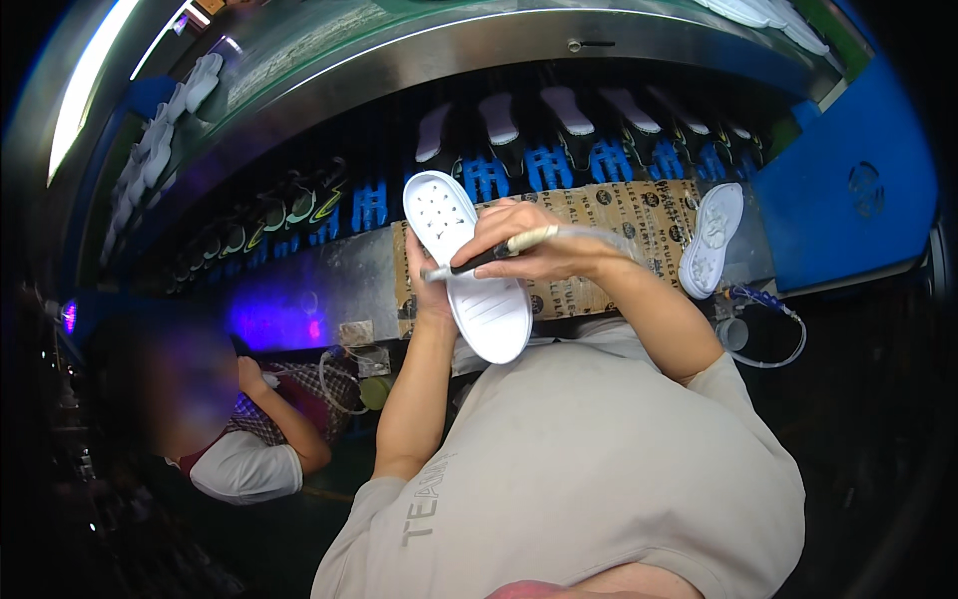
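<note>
A white shoe sole [491,317] is held up in front of me, over the near edge of the bench. Several small holes dot its far half, and shallow grooves cross its near half. My left hand [427,288] grips it from the left and beneath, partly hidden behind it. In my right hand [529,240] is a brush [531,239] with a cream handle and a dark middle. Its greyish tip is at the sole's left edge, near my left fingers; whether it touches is unclear. A clear tube seems to trail from the handle along my right wrist.
Printed cardboard [639,208] covers the bench, with another white sole [712,240] at its right. Behind, shoe uppers on lasts [569,110] stand in blue holders [548,168]. A blue machine panel [858,190] bounds the right. A co-worker [249,464] sits at left, near purple light.
</note>
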Demonstrator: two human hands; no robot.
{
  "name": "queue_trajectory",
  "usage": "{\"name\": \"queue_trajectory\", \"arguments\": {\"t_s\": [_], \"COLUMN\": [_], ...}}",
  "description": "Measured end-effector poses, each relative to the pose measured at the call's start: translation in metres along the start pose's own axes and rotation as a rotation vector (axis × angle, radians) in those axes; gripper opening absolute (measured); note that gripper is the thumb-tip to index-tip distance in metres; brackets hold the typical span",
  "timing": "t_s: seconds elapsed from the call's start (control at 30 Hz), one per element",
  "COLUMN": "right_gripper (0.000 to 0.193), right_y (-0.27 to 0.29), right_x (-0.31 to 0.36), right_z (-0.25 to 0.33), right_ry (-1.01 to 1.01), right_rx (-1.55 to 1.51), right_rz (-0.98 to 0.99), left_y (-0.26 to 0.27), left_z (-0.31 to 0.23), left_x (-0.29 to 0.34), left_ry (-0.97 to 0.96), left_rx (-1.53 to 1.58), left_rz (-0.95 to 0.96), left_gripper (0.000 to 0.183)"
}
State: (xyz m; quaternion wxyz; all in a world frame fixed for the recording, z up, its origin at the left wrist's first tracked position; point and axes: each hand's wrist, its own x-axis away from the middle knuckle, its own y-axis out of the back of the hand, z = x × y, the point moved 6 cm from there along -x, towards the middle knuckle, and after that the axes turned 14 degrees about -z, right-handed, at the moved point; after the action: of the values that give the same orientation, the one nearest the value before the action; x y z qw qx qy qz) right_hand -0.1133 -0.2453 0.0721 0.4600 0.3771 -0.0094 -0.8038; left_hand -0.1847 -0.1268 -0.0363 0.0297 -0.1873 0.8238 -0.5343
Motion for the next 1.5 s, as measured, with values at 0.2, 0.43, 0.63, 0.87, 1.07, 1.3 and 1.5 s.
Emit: {"name": "queue_trajectory", "arguments": {"t_s": [0.2,0.43,0.63,0.87,1.07,1.3,1.5], "right_gripper": [0.025,0.023,0.022,0.025,0.029,0.032,0.034], "right_y": [-0.009,-0.005,0.008,0.010,0.009,0.012,0.026], "right_x": [-0.002,-0.003,-0.006,0.001,-0.002,-0.001,-0.003], "right_z": [0.012,0.029,0.047,0.043,0.059,0.051,0.043], "right_ry": [0.079,0.023,-0.113,-0.227,-0.019,-0.001,0.053], "right_rx": [0.306,0.286,0.012,-0.378,-0.205,0.009,0.251], "right_rz": [0.009,0.013,0.005,0.065,0.322,0.375,0.226], "left_y": [-0.005,-0.048,-0.059,-0.099,-0.115,-0.100,-0.102], "left_z": [-0.016,-0.034,-0.073,-0.082,-0.077,-0.071,-0.068], "left_x": [-0.009,-0.020,-0.036,-0.039,-0.050,-0.075,-0.071], "left_ry": [-0.166,-0.079,-0.100,0.061,0.147,0.069,0.203], "left_rx": [-0.141,0.027,0.022,-0.142,-0.523,-1.174,-1.577], "left_rz": [-0.273,-0.041,0.086,0.198,0.122,-0.058,-0.023], "left_gripper": [0.070,0.076,0.082,0.087,0.084,0.068,0.081]}}
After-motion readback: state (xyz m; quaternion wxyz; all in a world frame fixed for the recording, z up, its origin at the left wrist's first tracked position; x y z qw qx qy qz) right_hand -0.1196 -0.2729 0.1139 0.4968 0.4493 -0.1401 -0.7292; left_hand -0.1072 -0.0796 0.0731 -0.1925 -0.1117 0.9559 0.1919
